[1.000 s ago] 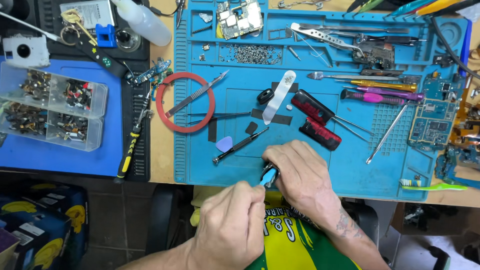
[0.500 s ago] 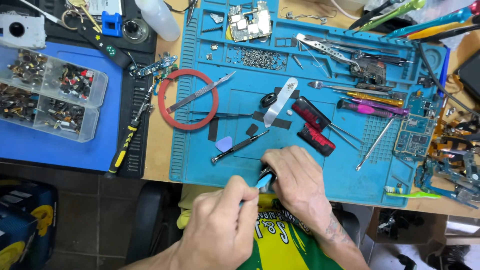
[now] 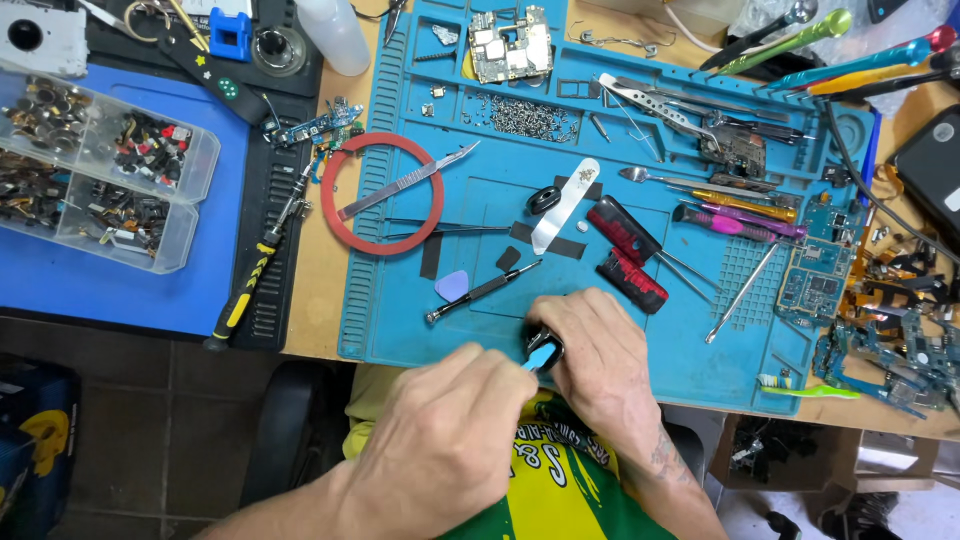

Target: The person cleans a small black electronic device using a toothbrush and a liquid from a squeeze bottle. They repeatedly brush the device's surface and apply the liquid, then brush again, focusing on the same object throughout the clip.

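Both hands meet at the near edge of a blue silicone work mat (image 3: 480,300). My left hand (image 3: 450,430) is closed around a tool with a light-blue tip (image 3: 541,356). That tip touches a small dark object (image 3: 545,340) pinched in my right hand (image 3: 600,365). Most of the small object is hidden by the fingers. A thin black screwdriver (image 3: 482,292) and a pale purple pick (image 3: 452,285) lie just beyond the hands.
A red ring (image 3: 330,195) with a metal scalpel (image 3: 405,183) across it lies at the mat's left. Two red-black tools (image 3: 630,265), tweezers, circuit boards (image 3: 815,275) and screwdrivers fill the right. Clear parts boxes (image 3: 100,175) sit on a blue pad at left.
The view shifted slightly and the desk sits higher in the picture. Both hands stay together at the mat's near edge, the blue-tipped tool still against the small object.
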